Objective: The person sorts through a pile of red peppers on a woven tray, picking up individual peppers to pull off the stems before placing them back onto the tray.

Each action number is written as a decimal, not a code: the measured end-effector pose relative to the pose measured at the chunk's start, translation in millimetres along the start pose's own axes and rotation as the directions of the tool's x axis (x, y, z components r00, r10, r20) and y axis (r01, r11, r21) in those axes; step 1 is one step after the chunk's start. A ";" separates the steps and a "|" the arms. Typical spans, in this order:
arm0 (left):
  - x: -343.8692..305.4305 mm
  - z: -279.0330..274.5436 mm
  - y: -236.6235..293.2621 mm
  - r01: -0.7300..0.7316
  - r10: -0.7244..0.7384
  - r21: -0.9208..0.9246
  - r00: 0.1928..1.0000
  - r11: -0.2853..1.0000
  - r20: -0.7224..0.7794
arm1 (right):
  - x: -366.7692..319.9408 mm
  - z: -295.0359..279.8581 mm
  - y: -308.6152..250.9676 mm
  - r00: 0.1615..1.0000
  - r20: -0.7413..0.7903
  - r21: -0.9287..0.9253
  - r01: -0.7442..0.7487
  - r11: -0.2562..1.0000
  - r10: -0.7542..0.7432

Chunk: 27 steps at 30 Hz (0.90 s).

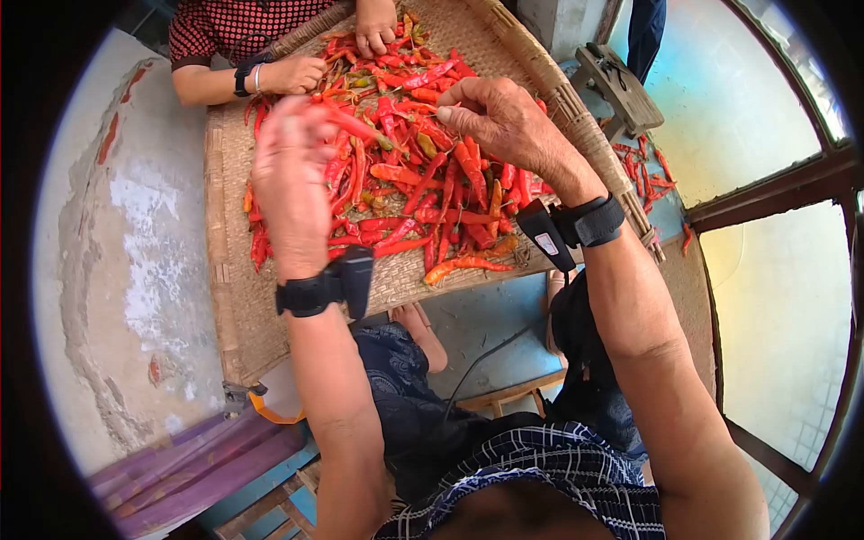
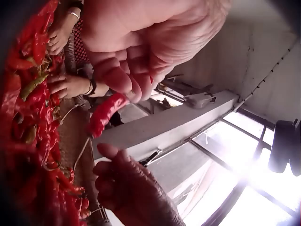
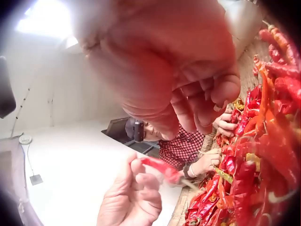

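Note:
My left hand [image 1: 292, 171] pinches a red chili pepper [image 1: 353, 123] above the left part of the pepper heap [image 1: 432, 171]. In the left wrist view, this pepper [image 2: 107, 113] hangs from the fingertips of my left hand [image 2: 146, 42], its stem end pointing down. The right wrist view shows the same pepper [image 3: 162, 169] in my left hand [image 3: 129, 200], with the pale stem toward the heap. Over the heap's right part, my right hand [image 1: 517, 126] has loosely bent fingers and no pepper visible in it; it also appears in the left wrist view [image 2: 136, 193].
The heap lies on a woven tray [image 1: 238, 297] with a raised rim. Across it, another person's two hands [image 1: 292, 75] [image 1: 375, 27] touch the peppers. A wooden stool [image 1: 619, 88] stands at the right, with loose peppers [image 1: 643, 180] on the floor nearby.

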<state>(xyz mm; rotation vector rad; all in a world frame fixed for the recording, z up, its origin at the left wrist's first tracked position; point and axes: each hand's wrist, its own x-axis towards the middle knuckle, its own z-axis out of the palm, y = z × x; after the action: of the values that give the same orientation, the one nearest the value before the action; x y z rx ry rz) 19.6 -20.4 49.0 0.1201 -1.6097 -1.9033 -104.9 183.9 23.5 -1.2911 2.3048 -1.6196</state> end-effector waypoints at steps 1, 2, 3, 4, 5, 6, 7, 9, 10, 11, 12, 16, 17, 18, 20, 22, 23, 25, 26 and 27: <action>3.4 -4.9 6.5 -0.103 0.098 -0.034 0.988 0.994 -0.118 | -0.4 -2.0 -1.2 1.000 -0.019 -0.020 -0.026 0.999 0.025; 6.2 -12.3 5.4 -0.112 0.103 -0.007 0.932 0.994 -0.348 | -0.4 -3.0 -0.3 0.999 -0.022 -0.019 -0.027 0.999 0.027; 7.6 -19.6 1.0 -0.115 0.108 0.023 0.823 0.993 -0.558 | 0.4 -3.9 1.0 0.999 -0.039 -0.042 -0.029 0.999 0.028; 6.7 -26.2 -5.5 -0.114 0.108 0.023 0.824 0.993 -0.556 | 0.9 -4.5 1.2 0.998 -0.056 -0.064 -0.031 0.997 0.027; 4.6 -33.1 -12.8 -0.041 0.129 0.182 0.853 0.982 -0.506 | 0.4 -4.6 1.4 0.998 -0.057 -0.062 -0.031 0.998 0.028; 3.2 -37.2 -15.4 0.023 0.141 0.340 0.881 0.940 -0.452 | 0.4 -4.5 0.5 0.998 -0.045 -0.070 -0.048 0.996 0.045; -2.1 -21.8 -12.9 0.061 0.075 0.447 0.957 0.892 -0.280 | 1.0 -4.4 -0.2 0.998 -0.034 -0.079 -0.064 0.995 0.061; -12.3 -2.5 -26.1 -0.115 -0.072 0.797 0.978 0.594 0.194 | 0.5 0.8 6.7 0.999 -0.037 -0.053 -0.026 0.998 0.024; -25.0 15.8 -26.6 -0.044 -0.272 0.834 0.935 0.549 0.228 | 0.1 2.1 7.4 0.999 -0.034 -0.028 0.010 1.000 -0.011; -28.5 14.5 -45.0 -0.250 -0.243 0.893 0.903 0.375 0.355 | -0.7 1.4 8.6 0.999 -0.031 -0.030 0.008 1.000 -0.009; -36.1 18.4 -55.0 -0.299 -0.211 0.896 0.901 0.328 0.378 | -1.0 0.5 6.9 1.000 -0.024 -0.045 -0.013 0.999 0.012; -35.4 18.6 -59.2 -0.407 -0.134 0.862 0.877 0.303 0.461 | -2.6 -5.4 4.8 0.998 -0.021 -0.076 -0.056 0.996 0.054; -30.7 15.1 -54.6 -0.370 -0.141 0.854 0.885 0.365 0.443 | -2.9 -6.5 5.7 0.998 -0.027 -0.079 -0.058 0.995 0.056; -28.9 18.7 -40.2 -0.158 -0.267 0.868 0.912 0.471 0.311 | -2.6 -5.8 6.0 0.997 -0.040 -0.089 -0.070 0.994 0.067; -21.1 4.4 -28.3 0.031 -0.334 0.818 0.921 0.574 0.199 | -3.5 -3.6 8.2 0.995 -0.052 -0.094 -0.085 0.992 0.080; -14.7 -5.5 -16.3 0.079 -0.101 0.716 0.995 0.693 -0.012 | -3.1 -2.7 11.1 0.999 -0.050 -0.138 -0.001 0.990 -0.006; -9.0 -16.2 -16.4 0.051 0.044 0.620 0.990 0.783 -0.137 | -3.0 -2.4 12.1 0.999 -0.054 -0.139 -0.004 0.990 -0.003; -1.1 -29.4 -13.1 -0.052 0.207 0.703 0.969 0.709 -0.137 | -4.8 -1.0 12.4 0.999 -0.051 -0.156 -0.002 0.988 -0.006; -0.7 -33.9 -15.3 -0.043 0.462 0.935 0.877 0.351 -0.134 | -6.2 -0.9 12.7 0.999 -0.053 -0.156 -0.002 0.988 -0.006; -0.5 -31.0 -11.6 0.073 0.669 0.996 0.743 -0.057 -0.016 | -6.0 -0.5 12.8 0.999 -0.050 -0.170 0.010 0.985 -0.018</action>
<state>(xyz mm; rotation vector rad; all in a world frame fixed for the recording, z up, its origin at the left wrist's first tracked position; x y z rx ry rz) 29.4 -46.1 30.6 0.7186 -1.9513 0.1240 -108.8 189.5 11.1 -1.3145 2.5187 -1.5053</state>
